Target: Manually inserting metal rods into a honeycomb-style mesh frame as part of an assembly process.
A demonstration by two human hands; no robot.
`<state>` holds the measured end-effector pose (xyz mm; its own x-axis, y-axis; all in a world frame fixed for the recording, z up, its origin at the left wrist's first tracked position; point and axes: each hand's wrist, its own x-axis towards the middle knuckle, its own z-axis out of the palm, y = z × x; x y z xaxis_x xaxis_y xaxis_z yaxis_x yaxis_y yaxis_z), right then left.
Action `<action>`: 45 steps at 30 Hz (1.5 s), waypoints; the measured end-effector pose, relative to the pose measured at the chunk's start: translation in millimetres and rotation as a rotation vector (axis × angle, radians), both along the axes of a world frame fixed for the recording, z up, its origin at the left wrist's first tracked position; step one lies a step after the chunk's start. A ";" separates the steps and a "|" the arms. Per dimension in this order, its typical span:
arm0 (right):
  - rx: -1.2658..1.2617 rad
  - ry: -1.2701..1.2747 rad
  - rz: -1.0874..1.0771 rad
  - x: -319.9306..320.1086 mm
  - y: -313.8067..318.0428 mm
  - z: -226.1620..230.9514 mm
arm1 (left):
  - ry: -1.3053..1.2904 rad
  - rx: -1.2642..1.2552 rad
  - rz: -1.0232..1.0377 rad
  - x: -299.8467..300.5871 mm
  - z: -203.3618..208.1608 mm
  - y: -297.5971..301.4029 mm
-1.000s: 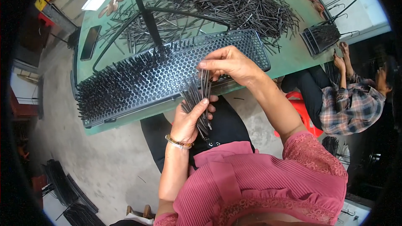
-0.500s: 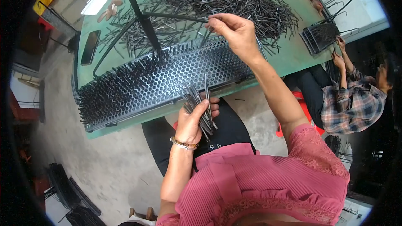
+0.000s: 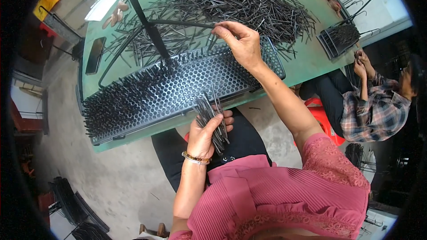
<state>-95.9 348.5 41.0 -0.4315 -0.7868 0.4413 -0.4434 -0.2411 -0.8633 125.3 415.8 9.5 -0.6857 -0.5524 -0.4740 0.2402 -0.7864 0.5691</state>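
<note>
My left hand point(image 3: 205, 134) is closed round a bundle of thin dark sticks point(image 3: 209, 114), held just off the near edge of a long black perforated tray point(image 3: 187, 93). Upright sticks point(image 3: 120, 100) fill the tray's left part and run in a thinner row along its far edge. Bare holes show across its middle and right. Over the far side of the tray, my right hand point(image 3: 242, 42) pinches thumb and fingers together. A thin dark stick point(image 3: 211, 41) seems to point down from the fingertips, partly blurred against the background.
A large heap of loose sticks point(image 3: 249, 2) covers the far green table point(image 3: 293, 69). A black post point(image 3: 144, 20) with a curved bar rises behind the tray. A phone point(image 3: 95, 56) lies left. At right, a co-worker point(image 3: 371, 106) sits near a smaller rack point(image 3: 340, 40).
My right hand has shifted a little left and down along the tray's far side. My left hand keeps its bundle. The co-worker's hands have drawn back from the smaller rack.
</note>
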 end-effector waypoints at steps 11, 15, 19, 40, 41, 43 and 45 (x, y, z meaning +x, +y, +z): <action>-0.053 0.090 -0.041 8.6 1.5 -4.6 | 0.003 0.004 0.014 0.8 1.0 1.8; -0.026 0.182 0.000 9.8 2.3 -10.9 | -0.002 -0.005 0.006 1.4 2.7 2.1; -0.048 0.380 -0.025 10.9 0.0 -18.9 | -0.007 -0.008 -0.001 2.0 2.8 1.8; 0.678 -0.388 0.493 39.7 62.9 19.5 | -0.012 -0.141 0.014 -0.7 16.7 -2.1; 0.600 -0.374 0.431 36.6 60.7 18.5 | 0.001 -0.129 -0.002 -0.5 10.8 -1.7; 0.327 -0.363 0.263 33.4 52.0 21.9 | -0.002 -0.101 -0.016 -2.4 8.8 -1.3; 0.180 -0.059 0.057 26.4 40.8 25.9 | 0.030 -0.092 -0.027 -4.7 12.8 -1.2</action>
<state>-69.5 389.3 66.9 -0.4051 -0.8745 0.2665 -0.3807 -0.1037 -0.9189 120.6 414.6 22.3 -0.7139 -0.5739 -0.4013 0.2374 -0.7375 0.6323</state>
